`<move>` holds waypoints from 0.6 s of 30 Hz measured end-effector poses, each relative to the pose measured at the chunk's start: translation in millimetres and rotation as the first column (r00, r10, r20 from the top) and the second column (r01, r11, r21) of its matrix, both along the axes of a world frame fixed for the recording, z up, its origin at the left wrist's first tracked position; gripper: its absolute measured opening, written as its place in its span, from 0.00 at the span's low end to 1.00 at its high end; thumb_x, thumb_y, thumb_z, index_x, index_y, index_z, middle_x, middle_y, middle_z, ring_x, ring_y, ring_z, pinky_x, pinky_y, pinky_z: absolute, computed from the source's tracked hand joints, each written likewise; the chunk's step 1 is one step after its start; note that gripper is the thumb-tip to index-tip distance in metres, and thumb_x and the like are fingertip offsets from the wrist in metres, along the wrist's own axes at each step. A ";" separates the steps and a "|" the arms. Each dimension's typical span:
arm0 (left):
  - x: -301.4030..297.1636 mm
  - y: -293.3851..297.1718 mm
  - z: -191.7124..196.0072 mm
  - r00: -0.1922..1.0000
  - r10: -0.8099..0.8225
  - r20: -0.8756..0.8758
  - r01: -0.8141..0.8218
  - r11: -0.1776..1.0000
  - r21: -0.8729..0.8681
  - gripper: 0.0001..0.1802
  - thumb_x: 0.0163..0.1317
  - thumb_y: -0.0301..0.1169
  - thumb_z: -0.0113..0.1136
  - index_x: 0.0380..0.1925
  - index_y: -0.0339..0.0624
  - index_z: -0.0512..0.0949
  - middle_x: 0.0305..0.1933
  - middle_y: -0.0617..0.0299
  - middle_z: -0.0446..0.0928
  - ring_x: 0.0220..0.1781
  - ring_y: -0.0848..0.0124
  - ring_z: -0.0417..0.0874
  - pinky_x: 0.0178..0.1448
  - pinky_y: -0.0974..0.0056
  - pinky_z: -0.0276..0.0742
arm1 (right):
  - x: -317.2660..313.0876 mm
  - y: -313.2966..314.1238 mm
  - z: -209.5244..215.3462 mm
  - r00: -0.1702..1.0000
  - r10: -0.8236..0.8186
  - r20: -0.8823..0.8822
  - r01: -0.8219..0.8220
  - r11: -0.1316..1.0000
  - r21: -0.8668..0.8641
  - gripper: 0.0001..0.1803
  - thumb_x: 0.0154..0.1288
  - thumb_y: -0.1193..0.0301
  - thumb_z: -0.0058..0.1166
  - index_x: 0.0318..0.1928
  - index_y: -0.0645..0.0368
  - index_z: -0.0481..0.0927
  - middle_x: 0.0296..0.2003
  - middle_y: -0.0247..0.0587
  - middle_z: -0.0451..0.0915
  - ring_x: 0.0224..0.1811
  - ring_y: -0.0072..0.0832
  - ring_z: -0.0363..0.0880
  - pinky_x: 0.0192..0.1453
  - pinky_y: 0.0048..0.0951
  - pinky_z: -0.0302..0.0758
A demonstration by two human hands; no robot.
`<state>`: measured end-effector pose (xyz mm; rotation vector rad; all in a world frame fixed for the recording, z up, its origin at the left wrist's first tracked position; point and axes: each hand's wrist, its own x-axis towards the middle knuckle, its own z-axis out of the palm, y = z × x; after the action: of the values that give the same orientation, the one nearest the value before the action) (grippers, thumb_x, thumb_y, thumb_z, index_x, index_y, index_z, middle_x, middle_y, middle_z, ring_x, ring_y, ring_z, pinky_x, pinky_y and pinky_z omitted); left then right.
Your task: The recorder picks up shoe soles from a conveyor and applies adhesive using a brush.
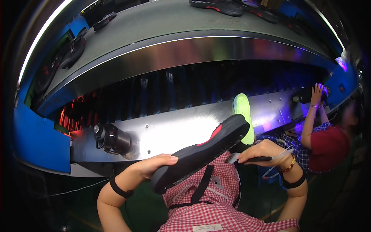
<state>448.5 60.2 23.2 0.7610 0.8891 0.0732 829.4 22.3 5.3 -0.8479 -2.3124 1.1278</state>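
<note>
The left hand (154,164) is gripping the heel end of a black rubber shoe sole with a red patch (201,151), fingers curled over its upper edge and thumb beneath, holding it up in front of the red-and-white checked apron (216,201). The sole's long axis is running from lower left, at that hand, up to the right, where its toe is overlapping a lime-green sole (244,116) standing against the steel wall of the conveyor (174,131). The right hand (262,151) is pinching the dark handle of a small brush (247,158), fingers pressed together, its bristles pointing left and touching or nearly touching the sole's lower edge near the toe end; so the brush is lying just right of and under the sole, nearer its toe than its heel. Further out, a black cylindrical motor (112,138) is jutting from the conveyor's left end, black shoes (216,5) are riding the upper belt, and a co-worker's hand (317,94) is reaching up at the right edge.
</note>
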 end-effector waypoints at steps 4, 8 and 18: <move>16.7 -3.1 -13.7 0.983 0.119 0.138 -0.109 0.991 -0.077 0.33 0.65 0.47 0.53 0.60 0.31 0.67 0.53 0.47 0.77 0.49 0.65 0.82 0.52 0.62 0.80 | -21.9 -5.7 8.2 0.971 -0.070 -0.229 0.043 0.992 -0.118 0.16 0.61 0.72 0.61 0.50 0.58 0.82 0.44 0.44 0.84 0.46 0.33 0.84 0.51 0.27 0.79; 51.4 -3.7 -47.3 0.894 0.295 0.337 -0.217 0.944 -0.250 0.29 0.67 0.43 0.48 0.60 0.32 0.67 0.54 0.45 0.77 0.49 0.58 0.83 0.55 0.56 0.81 | -48.2 4.1 -0.4 0.969 -0.085 -0.234 0.026 0.969 -0.245 0.16 0.62 0.72 0.59 0.51 0.60 0.82 0.43 0.46 0.85 0.45 0.29 0.83 0.52 0.26 0.78; 97.2 14.3 -65.1 0.795 0.366 0.483 -0.228 0.919 -0.321 0.28 0.66 0.42 0.49 0.58 0.31 0.69 0.56 0.43 0.76 0.52 0.55 0.82 0.59 0.53 0.79 | 32.0 29.5 -47.6 0.619 -0.625 -0.475 0.451 0.779 -0.436 0.10 0.61 0.77 0.57 0.43 0.66 0.84 0.28 0.39 0.83 0.20 0.18 0.76 0.25 0.18 0.73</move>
<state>545.7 74.5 -41.9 0.3232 0.4561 0.4327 861.4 51.7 -42.4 -1.0149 -1.2517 1.2109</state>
